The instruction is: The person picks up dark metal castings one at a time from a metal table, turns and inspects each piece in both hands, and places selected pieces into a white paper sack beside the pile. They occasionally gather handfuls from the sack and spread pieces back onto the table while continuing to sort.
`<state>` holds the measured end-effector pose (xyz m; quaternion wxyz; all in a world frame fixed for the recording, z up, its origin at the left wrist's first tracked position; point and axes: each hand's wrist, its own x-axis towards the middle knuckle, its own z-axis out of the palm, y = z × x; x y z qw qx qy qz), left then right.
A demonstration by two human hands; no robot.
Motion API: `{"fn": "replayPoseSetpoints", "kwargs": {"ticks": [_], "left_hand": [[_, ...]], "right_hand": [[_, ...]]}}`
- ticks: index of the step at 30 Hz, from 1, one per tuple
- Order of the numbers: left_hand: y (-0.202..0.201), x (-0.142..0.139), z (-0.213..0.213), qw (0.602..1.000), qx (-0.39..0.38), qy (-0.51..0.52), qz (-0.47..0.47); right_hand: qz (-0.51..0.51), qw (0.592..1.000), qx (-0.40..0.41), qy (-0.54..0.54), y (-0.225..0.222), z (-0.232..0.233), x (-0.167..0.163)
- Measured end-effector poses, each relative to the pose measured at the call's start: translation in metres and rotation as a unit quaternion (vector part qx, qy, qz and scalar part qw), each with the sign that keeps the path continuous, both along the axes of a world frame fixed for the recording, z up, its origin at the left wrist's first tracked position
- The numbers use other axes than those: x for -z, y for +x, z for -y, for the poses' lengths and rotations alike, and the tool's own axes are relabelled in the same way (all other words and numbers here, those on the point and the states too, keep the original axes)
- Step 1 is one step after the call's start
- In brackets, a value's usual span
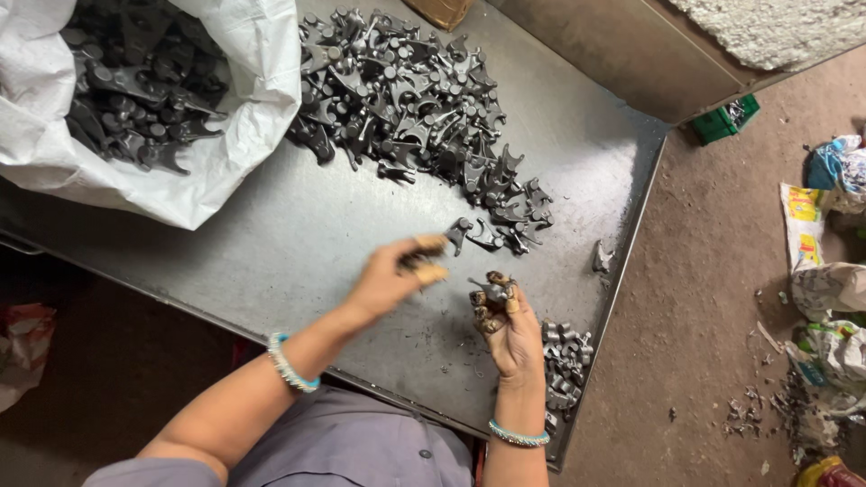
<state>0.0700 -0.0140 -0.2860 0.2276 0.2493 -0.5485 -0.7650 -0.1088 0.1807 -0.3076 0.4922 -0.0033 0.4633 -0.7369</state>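
The big grey metal worktop (298, 234) holds a white sack (239, 99) full of dark metal parts at your far left, and a wide heap of the same parts (406, 90) spreads beside it. Your left hand (392, 275) is blurred above the worktop, its fingers (431, 271) pinched on a small dark part (417, 261). Your right hand (510, 329) is near the small pile (564, 356) at the edge, fingers (492, 320) curled tight around another metal part (494, 290).
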Motion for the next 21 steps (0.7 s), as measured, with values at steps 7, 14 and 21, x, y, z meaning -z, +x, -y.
{"fn": "replayPoseSetpoints", "kwargs": {"ticks": [7,14,21], "left_hand": [[-0.072,0.008,-0.083,0.976,0.025,0.215,0.036],[-0.135,-0.003,-0.085,0.9,0.086,0.428,0.013],[-0.177,-0.005,-0.075,0.988,0.03,-0.012,0.148]], "right_hand": [[-0.042,0.997,-0.01,0.064,-0.031,-0.046,0.013],[-0.658,0.721,-0.023,0.218,-0.101,-0.014,-0.041],[-0.763,0.573,-0.072,0.291,-0.132,-0.009,-0.031]]}}
